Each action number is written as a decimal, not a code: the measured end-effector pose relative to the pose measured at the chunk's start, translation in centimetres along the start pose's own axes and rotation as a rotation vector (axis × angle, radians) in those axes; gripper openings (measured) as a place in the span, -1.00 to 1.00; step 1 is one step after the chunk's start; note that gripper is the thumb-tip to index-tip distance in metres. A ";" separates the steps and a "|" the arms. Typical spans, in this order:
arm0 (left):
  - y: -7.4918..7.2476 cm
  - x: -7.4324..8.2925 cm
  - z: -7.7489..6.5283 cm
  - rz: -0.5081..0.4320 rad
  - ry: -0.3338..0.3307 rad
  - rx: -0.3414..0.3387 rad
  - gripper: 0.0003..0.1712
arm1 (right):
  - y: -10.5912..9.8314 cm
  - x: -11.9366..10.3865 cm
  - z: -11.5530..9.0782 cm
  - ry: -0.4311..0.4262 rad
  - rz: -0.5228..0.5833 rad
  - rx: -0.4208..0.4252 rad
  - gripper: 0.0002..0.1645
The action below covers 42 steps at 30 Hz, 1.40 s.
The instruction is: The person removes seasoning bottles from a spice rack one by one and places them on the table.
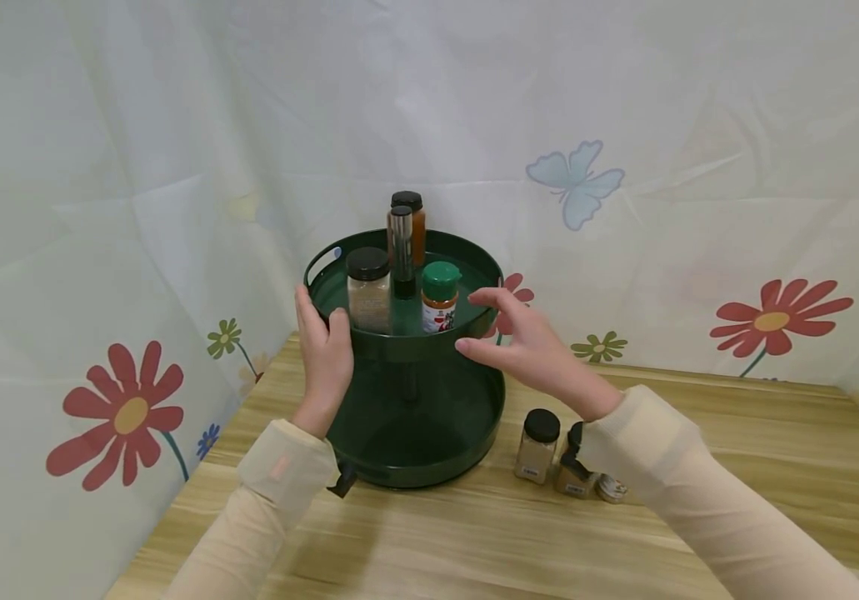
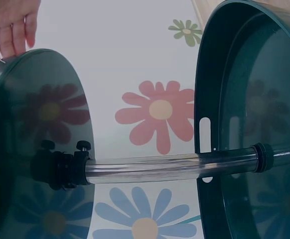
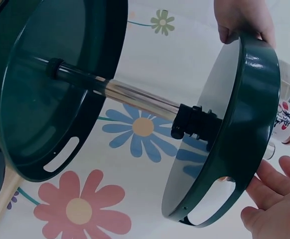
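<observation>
A dark green two-tier turntable rack stands on the table. Its upper tier carries a black-lidded spice jar, a tall silver-and-black bottle, an orange-brown spice jar and a green-capped seasoning bottle. My left hand rests against the upper tier's left rim, fingers fairly straight and thumb raised. At the right rim, my right hand has thumb and fingers spread; its fingers lie by the handle slot in the right wrist view. The lower tier bears nothing visible.
On the table right of the rack stand two black-lidded spice jars, one partly hidden by my right sleeve, and a small round container. A flower-printed curtain hangs behind and to the left. A clear post joins the tiers.
</observation>
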State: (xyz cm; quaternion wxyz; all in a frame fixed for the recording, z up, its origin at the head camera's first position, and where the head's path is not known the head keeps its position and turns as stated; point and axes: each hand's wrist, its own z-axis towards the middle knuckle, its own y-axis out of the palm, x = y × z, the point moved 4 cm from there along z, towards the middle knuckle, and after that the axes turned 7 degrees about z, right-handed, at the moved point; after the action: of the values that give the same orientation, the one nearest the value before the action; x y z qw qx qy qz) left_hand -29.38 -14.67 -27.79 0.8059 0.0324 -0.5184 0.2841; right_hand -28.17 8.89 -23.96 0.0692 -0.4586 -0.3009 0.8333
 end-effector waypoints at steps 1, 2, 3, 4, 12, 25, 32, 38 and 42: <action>0.0 0.0 0.0 0.001 0.000 0.000 -0.26 | 0.1 0.0 0.1 0.000 0.002 -0.006 -0.28; 0.0 0.0 0.0 0.002 -0.001 0.000 -0.26 | 0.2 -0.1 0.2 0.000 0.001 -0.010 -0.27; 0.0 0.0 0.0 0.003 -0.001 0.000 -0.26 | 0.2 -0.1 0.2 0.003 0.003 -0.014 -0.27; 0.0 0.1 -0.1 0.003 -0.001 0.000 -0.26 | 0.3 -0.2 0.3 0.003 0.003 -0.018 -0.27; -0.1 0.2 -0.1 0.000 0.002 0.003 -0.26 | 0.9 -0.5 1.0 0.020 -0.002 -0.017 -0.27; -0.1 0.4 -0.1 -0.001 0.010 0.005 -0.25 | 1.8 -0.7 2.2 0.044 -0.035 0.000 -0.26; -0.2 0.2 -0.1 0.004 -0.013 -0.010 -0.26 | 2.0 -0.6 2.6 0.079 -0.068 0.014 -0.28; -0.2 0.4 -0.1 0.012 -0.007 -0.002 -0.26 | 2.2 -0.4 3.1 0.046 -0.113 0.025 -0.33; -0.3 0.5 -0.1 0.016 -0.007 0.003 -0.26 | 2.2 -0.4 3.4 0.032 -0.113 0.036 -0.39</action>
State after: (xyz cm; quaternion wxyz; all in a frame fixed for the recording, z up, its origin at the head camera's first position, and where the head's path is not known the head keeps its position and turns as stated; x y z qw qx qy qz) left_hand -28.97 -14.66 -27.33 0.8017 0.0306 -0.5211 0.2912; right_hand -30.36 5.44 -23.58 0.1290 -0.4528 -0.3101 0.8260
